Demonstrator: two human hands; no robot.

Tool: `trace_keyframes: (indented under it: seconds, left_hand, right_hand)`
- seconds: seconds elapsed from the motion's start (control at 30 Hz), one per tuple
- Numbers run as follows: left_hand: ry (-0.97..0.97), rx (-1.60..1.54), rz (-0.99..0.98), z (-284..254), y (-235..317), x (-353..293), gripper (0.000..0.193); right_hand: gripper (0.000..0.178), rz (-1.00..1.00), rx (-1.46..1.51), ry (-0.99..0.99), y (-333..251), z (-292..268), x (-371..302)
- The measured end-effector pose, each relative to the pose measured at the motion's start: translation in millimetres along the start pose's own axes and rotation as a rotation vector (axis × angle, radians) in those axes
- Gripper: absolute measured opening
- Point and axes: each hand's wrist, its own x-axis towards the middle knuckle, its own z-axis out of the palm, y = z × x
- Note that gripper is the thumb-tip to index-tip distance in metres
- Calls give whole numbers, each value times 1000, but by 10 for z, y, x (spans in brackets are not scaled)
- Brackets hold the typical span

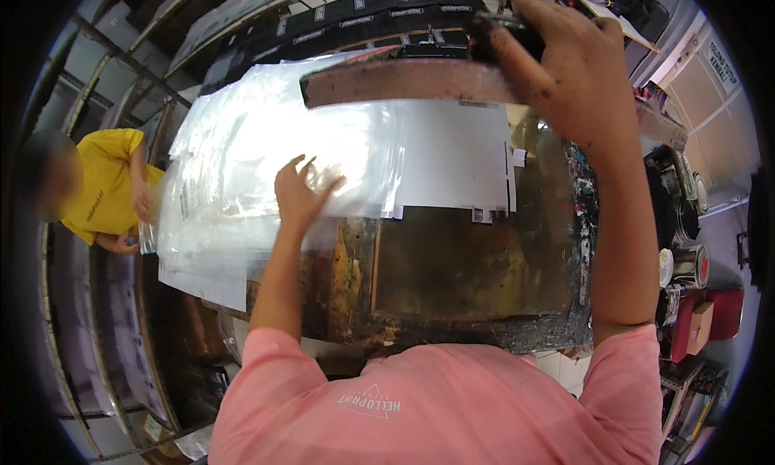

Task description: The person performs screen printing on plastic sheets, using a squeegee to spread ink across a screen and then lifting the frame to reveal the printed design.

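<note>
Spreads the fingers of the left hand (303, 192) over the clear plastic sheets (214, 170), thumb out to the right; cannot tell whether touching or hovering just above. Curls the right hand (557, 69) closely around a dark block (485, 37) at the far right, beside a long wooden bar (395, 84); cannot tell whether joined to the bar. In this view, sees that bar crossing the far part of the plastic. Has the sheets on the left and middle of a stained table (476, 271), next to white paper (456, 162) on the right. Faces, at the left, a co-worker (105, 182) in yellow, with one hand near the plastic's left edge. Has tins (690, 267) at the right.
</note>
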Motion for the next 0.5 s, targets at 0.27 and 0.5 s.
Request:
trace_keyframes:
  seconds: [0.27,0.5]
  left_hand:
    - [-145,85,3,76,52,-5,112]
    - [71,46,-25,208,-105,68,59]
  right_hand:
    - [49,23,-7,-22,-39,-23,29]
    - [47,-52,84,133,-83,21,-3]
